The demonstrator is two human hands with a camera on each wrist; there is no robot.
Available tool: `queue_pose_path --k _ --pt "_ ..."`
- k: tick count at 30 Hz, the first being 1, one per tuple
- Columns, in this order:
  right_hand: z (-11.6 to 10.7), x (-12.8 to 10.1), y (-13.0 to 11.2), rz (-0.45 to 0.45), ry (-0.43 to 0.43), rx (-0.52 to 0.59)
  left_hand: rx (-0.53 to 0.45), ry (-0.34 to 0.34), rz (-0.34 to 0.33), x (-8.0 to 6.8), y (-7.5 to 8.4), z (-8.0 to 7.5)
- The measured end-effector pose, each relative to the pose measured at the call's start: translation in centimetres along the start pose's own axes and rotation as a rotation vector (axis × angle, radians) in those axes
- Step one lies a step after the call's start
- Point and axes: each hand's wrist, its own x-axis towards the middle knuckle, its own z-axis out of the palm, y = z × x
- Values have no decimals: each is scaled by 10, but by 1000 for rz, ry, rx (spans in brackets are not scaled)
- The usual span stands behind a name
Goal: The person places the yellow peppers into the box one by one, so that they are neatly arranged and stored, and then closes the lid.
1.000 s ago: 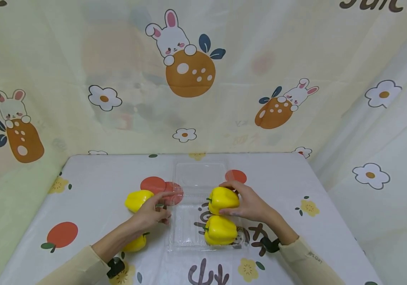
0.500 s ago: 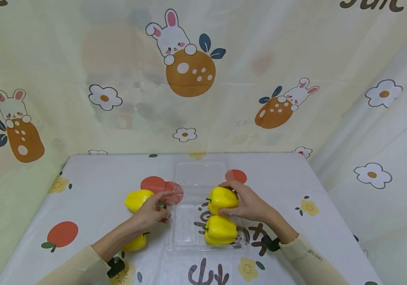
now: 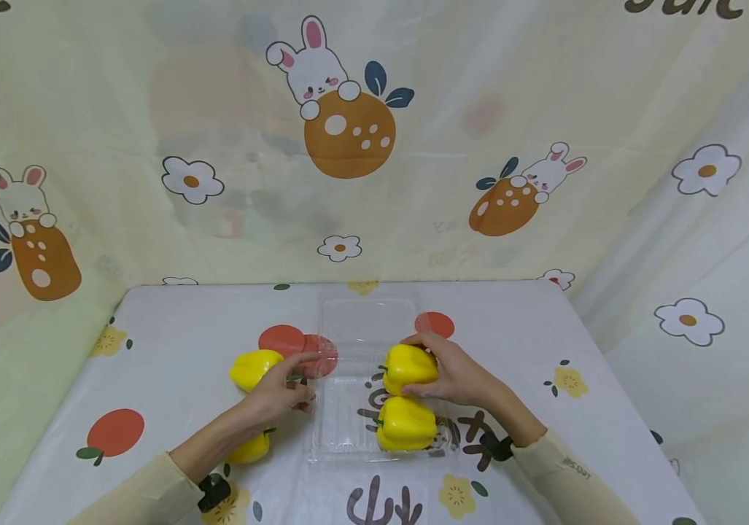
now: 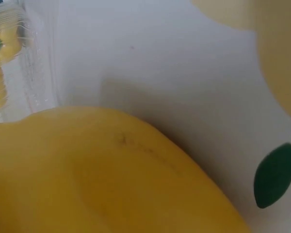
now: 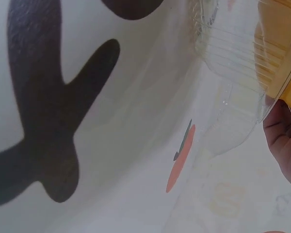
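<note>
Fingers of the right hand (image 3: 456,375) hold a yellow pepper (image 3: 408,367) in the clear tray (image 3: 341,430); left hand (image 3: 278,390) fingers rest relaxed.

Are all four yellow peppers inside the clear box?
No, only two peppers sit in the clear box; two others lie on the table outside it.
</note>
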Motion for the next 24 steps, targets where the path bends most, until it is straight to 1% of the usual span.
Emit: queue_pose_path --k 24 --pt "6 -1 4 -26 12 -13 24 -3 0 0 2 1"
